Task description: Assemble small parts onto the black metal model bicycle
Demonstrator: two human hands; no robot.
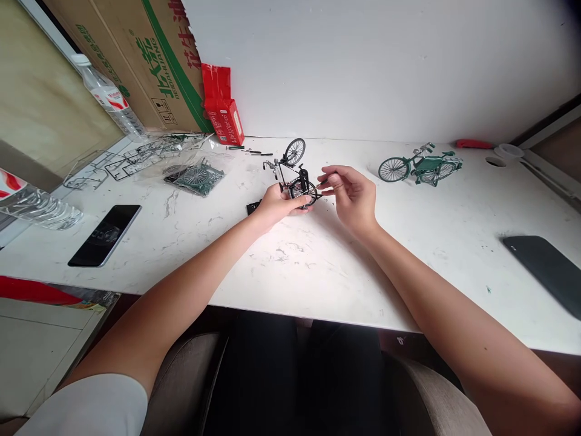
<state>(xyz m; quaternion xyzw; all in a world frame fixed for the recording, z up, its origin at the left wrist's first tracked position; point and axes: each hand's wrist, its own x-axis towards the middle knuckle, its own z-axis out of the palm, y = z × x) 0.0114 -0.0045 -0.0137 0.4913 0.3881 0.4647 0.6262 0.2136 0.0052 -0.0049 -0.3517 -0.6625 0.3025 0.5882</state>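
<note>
My left hand (281, 204) grips a black model bicycle (295, 175) by its rear wheel, with the thumb across the spokes. The bicycle is tilted, and its front wheel (295, 151) points up and away from me. In my right hand (351, 194) a thin dark tool (324, 181) is pinched between thumb and fingers, its slim tip close to the rear wheel. Whether the tip touches the wheel I cannot tell. A flat black piece (252, 208) lies on the table, partly hidden behind my left hand.
A green model bicycle (420, 166) stands at the right. Left are a bag of green parts (197, 175), black part frames (131, 160), a phone (105, 235) and water bottles (109, 97). A red box (223, 112) stands at the back; a dark case (544, 269) lies far right.
</note>
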